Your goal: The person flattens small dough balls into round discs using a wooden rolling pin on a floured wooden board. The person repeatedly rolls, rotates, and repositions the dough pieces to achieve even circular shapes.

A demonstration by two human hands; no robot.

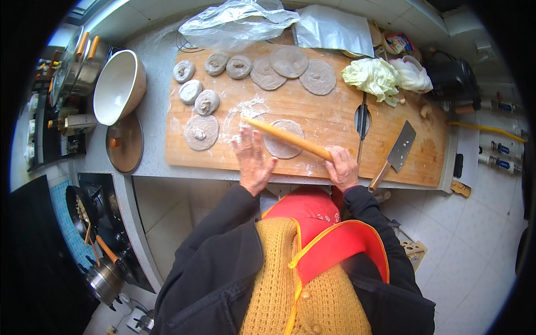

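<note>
My right hand (343, 167) grips the near end of a wooden rolling pin (289, 137), which slants across a flat round of greyish dough (276, 148). Fingers spread and empty, my left hand (253, 161) is beside that round, below the pin's far end. A patch of white flour (253, 108) lies beyond the pin on the wooden board (343, 121). To the left are a flattened round (202, 132) with a lump on top and several small thick dough discs (207, 102). Larger rolled rounds (289, 62) overlap along the board's back.
A cleaver (401, 146) rests at the board's right, its handle over the front edge. Cabbage leaves (372, 77) and a plastic bag (238, 21) lie at the back. Leftward stand a large white bowl (119, 88), a glass lid (125, 144) and a stove with a wok (81, 209).
</note>
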